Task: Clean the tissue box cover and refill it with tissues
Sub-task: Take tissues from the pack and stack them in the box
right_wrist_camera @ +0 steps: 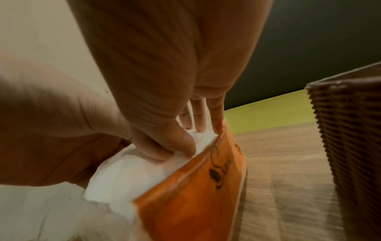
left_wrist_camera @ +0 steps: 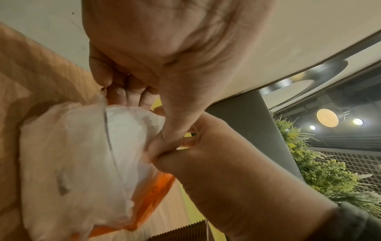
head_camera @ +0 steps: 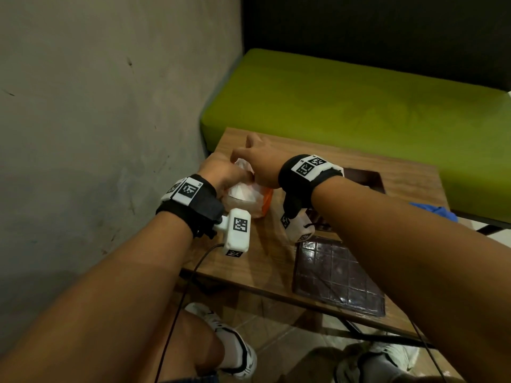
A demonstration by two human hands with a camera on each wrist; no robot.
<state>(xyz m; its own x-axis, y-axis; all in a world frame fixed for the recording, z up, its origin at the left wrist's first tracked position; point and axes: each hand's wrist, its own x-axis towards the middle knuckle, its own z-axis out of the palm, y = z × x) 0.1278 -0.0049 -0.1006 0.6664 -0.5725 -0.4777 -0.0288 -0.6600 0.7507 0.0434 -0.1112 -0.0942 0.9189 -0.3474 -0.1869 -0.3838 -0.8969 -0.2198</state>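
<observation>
Tissues (right_wrist_camera: 132, 176), white and stacked inside an orange-and-clear plastic pack (head_camera: 255, 201), sit on the wooden desk (head_camera: 409, 183). Left hand (head_camera: 221, 172) grips the wrapper; right hand (head_camera: 261, 164) pinches the stack, apparently for extraction. Dark woven cover (right_wrist_camera: 350, 138) stands beside.

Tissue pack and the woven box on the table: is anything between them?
Nothing: in the right wrist view, only bare wooden table separates the orange tissue pack from the dark woven box. They stand apart.

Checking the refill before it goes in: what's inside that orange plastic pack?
White tissues fill the orange pack, showing at its open top. The right hand reaches in; the left hand holds the wrapper. How far down they go is covered.
</observation>
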